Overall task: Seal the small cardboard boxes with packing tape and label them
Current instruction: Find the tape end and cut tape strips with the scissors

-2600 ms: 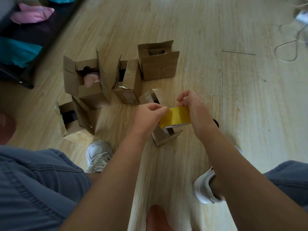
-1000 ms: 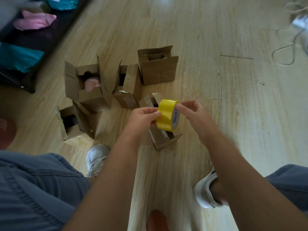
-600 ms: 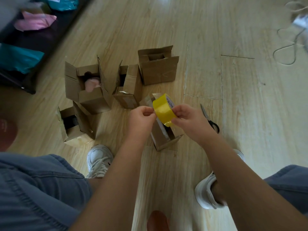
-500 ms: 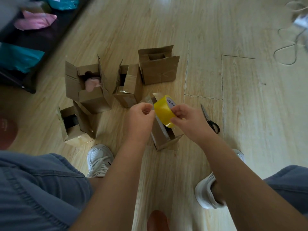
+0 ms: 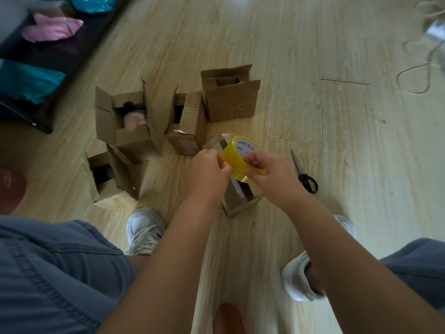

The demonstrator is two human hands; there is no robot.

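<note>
- The right hand [image 5: 269,175] grips the yellow tape roll [image 5: 237,160], with its fingers curled over the roll's outer face. The printed core faces away from the person.
- The left hand [image 5: 207,171] is curled too, with thumb and fingertips pinching at the outer layer on the side of the roll nearest it. Whether a free end has lifted cannot be told.
- The roll is held in the air between both hands, directly above an open box [image 5: 237,201] that stands on the floor [image 5: 361,165] with its flaps up.
- The step in hand looks like finding and peeling the loose end of the tape.
- To do it well, the right hand should hold the roll steady while a left fingernail runs around the face until it catches the edge.
- The end should then be lifted across its full width, since a corner pulled alone is likely to split the tape into a strip.
- The flaps of the box below should be folded flat before any tape is drawn out, so the sticky side cannot fold onto itself.
- Scissors [image 5: 304,174] lie on the floor just to the right of the right hand, apart from it and handy for the cut.
- Beyond and to the left of the left hand stand more boxes, among them a box with something pink inside [image 5: 130,141]. These also look unsealed.
</note>
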